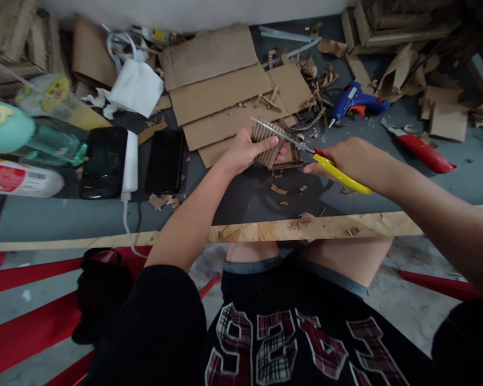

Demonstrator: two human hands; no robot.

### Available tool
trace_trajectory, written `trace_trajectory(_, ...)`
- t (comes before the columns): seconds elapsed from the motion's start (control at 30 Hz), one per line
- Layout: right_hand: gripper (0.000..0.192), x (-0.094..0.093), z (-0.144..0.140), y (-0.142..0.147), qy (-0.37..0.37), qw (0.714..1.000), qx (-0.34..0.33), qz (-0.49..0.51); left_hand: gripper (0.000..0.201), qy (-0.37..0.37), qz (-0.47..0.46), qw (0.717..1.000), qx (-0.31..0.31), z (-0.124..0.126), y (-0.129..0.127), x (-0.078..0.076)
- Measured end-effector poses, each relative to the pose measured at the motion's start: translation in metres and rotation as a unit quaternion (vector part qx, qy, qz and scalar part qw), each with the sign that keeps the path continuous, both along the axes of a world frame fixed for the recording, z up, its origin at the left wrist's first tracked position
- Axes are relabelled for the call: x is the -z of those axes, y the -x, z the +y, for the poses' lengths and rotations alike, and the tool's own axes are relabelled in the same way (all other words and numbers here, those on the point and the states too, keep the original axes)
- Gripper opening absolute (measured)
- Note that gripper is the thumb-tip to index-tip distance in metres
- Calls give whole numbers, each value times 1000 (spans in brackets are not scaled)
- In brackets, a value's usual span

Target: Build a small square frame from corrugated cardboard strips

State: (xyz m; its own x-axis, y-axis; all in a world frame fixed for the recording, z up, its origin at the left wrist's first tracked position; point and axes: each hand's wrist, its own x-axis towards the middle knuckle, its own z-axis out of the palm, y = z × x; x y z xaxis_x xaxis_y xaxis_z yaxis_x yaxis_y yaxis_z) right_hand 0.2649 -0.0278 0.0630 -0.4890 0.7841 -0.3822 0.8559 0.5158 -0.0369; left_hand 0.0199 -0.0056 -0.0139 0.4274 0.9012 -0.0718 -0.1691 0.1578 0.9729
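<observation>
My left hand (249, 149) is closed on a small piece of corrugated cardboard (266, 151), thumb on top and fingers beneath. In my right hand (350, 158) are scissors with yellow handles (343, 176). Their metal blades (279, 131) reach left across the top of the ridged piece; whether they bite into it I cannot tell. A small cardboard frame (287, 164) shows just behind and below the piece, partly hidden by it and by my left fingers.
Cardboard sheets (221, 102) lie overlapped behind my hands. A blue glue gun (356, 102) and a red-handled cutter (426, 151) are at right. Left are a black phone (165, 161), a power bank (131, 161), tissue (137, 86) and bottles (20, 177). Scraps litter the table; its wooden edge (257, 232) runs in front.
</observation>
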Motion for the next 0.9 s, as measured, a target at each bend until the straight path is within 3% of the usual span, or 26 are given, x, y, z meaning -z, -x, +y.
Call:
trace_trajectory(0.17, 87, 5, -1, -2, -23, 999, -20, 23, 53, -3, 16, 1000, 17, 3, 2, 2)
trace_trajectory(0.6, 87, 11, -3, -8, 5, 999, -40, 33, 47, 22, 32, 998, 53, 4, 5, -1)
trace_trajectory(0.9, 76, 2, -8, -1, 37, 998, 14, 56, 55, 27, 11, 998, 60, 5, 6, -1)
